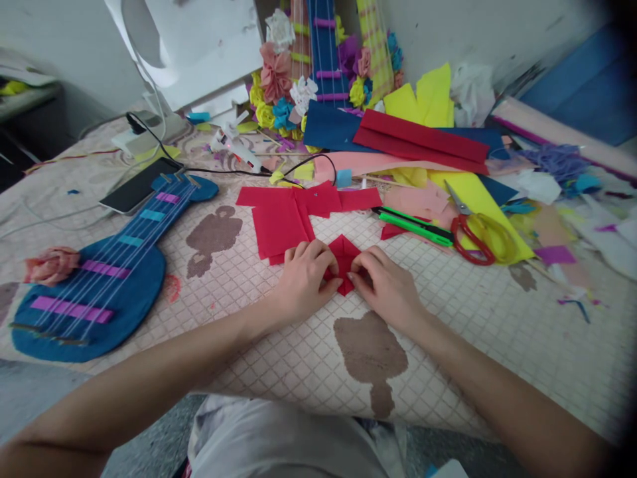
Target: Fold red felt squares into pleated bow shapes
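A small folded piece of red paper [343, 255] lies on the quilted table cover, its creases meeting in a point towards the front. My left hand [309, 275] pinches its left side, with the fingers curled. On the right side, my right hand [383, 282] grips the same piece between thumb and bent fingers. Just beyond my left hand are stacked red paper squares [279, 229] and red strips [361, 199]. A green utility knife [415, 224] rests past my right hand, beside scissors [472, 232] with red and yellow handles.
At left lies a blue paper guitar [109, 265] with strings and a pink paper flower [52, 265]. A phone [139, 186], a white glue gun [236, 149] and cables sit behind. Coloured paper sheets [423, 143] and scraps spread across the back right, with decorated guitars [328, 60] against the wall.
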Motion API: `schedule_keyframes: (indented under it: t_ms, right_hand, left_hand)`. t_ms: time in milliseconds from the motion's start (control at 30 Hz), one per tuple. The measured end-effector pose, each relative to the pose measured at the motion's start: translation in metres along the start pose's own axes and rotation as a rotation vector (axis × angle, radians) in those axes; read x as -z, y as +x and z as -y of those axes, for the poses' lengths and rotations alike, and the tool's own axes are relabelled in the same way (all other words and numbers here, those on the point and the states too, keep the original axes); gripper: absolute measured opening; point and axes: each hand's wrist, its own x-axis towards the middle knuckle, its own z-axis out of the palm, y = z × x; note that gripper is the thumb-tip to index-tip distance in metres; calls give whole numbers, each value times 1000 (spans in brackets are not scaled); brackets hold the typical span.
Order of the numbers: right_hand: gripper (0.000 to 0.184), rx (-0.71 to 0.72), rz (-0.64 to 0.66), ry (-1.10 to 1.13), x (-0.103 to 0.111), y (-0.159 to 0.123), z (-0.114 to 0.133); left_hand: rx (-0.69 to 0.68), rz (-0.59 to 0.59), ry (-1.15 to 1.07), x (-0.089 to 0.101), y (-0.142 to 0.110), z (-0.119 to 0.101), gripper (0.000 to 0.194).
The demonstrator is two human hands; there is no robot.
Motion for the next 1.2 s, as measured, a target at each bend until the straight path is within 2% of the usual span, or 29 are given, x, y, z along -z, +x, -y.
schedule_keyframes:
  t_ms: [433,700,800,967,1200]
  right_hand:
    - [4,7,-2,-12,0,-1,1]
    - [4,-6,13,-15,1,0,1]
    - [4,-5,11,-21,0,0,1]
    - [4,-6,10,-28,-1,0,0]
    - [4,-8,-2,-14,0,0,0]
  left_hand:
    - [-25,67,-9,6,-2,0,19]
    - [-60,152,-53,13,-1,9,40]
    - [-60,170,-64,15,2,8,35]
    - [31,78,43,7,4,-2,30]
    - [7,18,119,-2,1,-4,28]
